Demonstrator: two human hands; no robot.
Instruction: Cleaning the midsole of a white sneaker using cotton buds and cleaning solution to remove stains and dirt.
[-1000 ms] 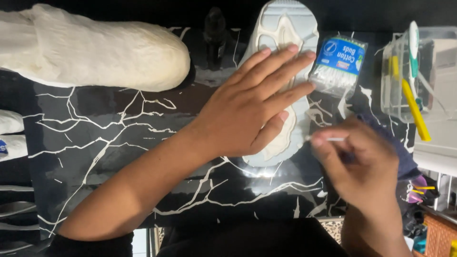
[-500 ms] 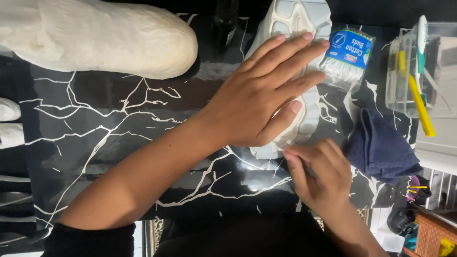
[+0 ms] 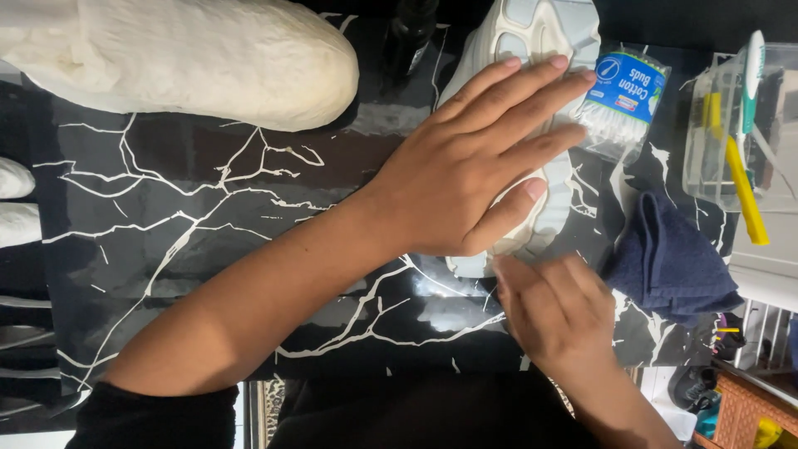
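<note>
My left hand [image 3: 465, 179] flat, fingers spread, pinning upturned white shoe [image 3: 532, 50] on worktop [image 3: 208, 216]. My right hand [image 3: 557, 312] curled at heel edge, grip unclear. Step: cleaning sole edge. Next needs steady pressure.

A single package lies on the black, white-veined tabletop [image 3: 208, 216]: a small clear plastic pack of cotton buds [image 3: 622, 104] at the upper right, topped with a blue label bearing white lettering and a green edge, the white bud tips showing through its lower half. It rests tilted, just beside the white shoe sole [image 3: 540, 50] and near the fingertips of the left hand [image 3: 474, 170] spread flat on that sole. To its right stands a clear plastic container [image 3: 706, 141]; whether that carries a label cannot be told.
</note>
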